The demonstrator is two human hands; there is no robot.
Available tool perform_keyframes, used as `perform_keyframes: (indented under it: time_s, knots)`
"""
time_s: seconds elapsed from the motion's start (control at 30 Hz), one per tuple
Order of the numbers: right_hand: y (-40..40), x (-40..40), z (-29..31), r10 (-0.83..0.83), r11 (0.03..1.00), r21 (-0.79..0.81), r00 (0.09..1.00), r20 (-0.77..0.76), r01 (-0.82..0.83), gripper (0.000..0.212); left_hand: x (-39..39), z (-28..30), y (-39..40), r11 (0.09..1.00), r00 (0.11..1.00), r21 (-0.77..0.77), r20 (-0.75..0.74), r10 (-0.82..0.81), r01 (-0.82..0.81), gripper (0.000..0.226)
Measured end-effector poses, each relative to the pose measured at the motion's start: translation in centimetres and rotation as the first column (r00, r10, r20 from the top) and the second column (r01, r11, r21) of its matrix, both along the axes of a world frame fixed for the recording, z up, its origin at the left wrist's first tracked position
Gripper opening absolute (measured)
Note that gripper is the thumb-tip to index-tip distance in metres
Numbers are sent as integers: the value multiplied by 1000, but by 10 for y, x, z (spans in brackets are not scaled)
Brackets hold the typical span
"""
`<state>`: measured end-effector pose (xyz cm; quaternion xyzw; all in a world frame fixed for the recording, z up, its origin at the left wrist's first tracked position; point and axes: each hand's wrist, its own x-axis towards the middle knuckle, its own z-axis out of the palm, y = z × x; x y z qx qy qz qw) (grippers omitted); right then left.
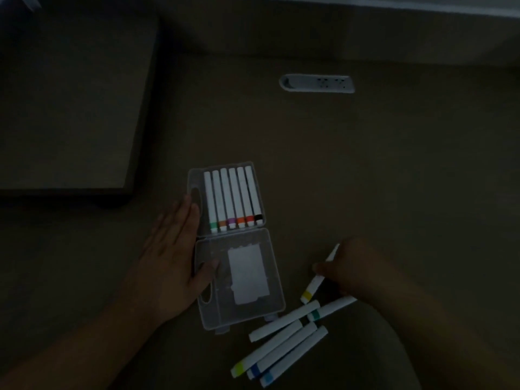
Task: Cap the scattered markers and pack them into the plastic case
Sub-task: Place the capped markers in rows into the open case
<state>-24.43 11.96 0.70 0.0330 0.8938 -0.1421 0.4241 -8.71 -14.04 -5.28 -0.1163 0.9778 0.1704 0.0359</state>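
Observation:
The scene is dim. A clear plastic case (270, 305) lies open on the table; its far half holds several white capped markers (233, 198) side by side, with coloured bands at their near ends. My left hand (171, 257) rests flat against the case's left edge, thumb on the near half. My right hand (349, 268) grips a white marker with a yellow band (311, 289), tilted, just right of the case. Below it lie several loose white markers (284, 347) with yellow-green, blue, light blue and green bands.
A white label (247, 274) shows through the case's near half. A white power-socket strip (316, 83) is set into the table farther back. A dark raised block (70, 108) fills the far left. A pale ledge (394, 4) runs along the top.

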Motion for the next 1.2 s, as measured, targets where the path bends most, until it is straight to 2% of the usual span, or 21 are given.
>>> perform_keyframes:
  time_s: [0.3,0.53,0.93,1.1,1.2]
  knots:
    - [-33,-7,3,-77,992,-104,991,-111,66,25,-1,0,0,999,999,25,-39,32,-32,90]
    - [-57,4,17,43,936,-352,999,26,-31,9,-15,0,-4,996,997,68,-41,66,-63,90]
    - [-83,3,5,135,963,-238,991,23,-125,21,-29,4,-12,999,999,38,-32,13,-12,92]
    - [-82,1,-1,151,966,-210,988,-19,-152,18,-38,2,-19,999,1000,-33,9,-14,14,93]
    - [-82,-2,-2,145,967,-217,989,24,-137,18,-40,3,-18,999,1000,-40,14,-19,20,93]
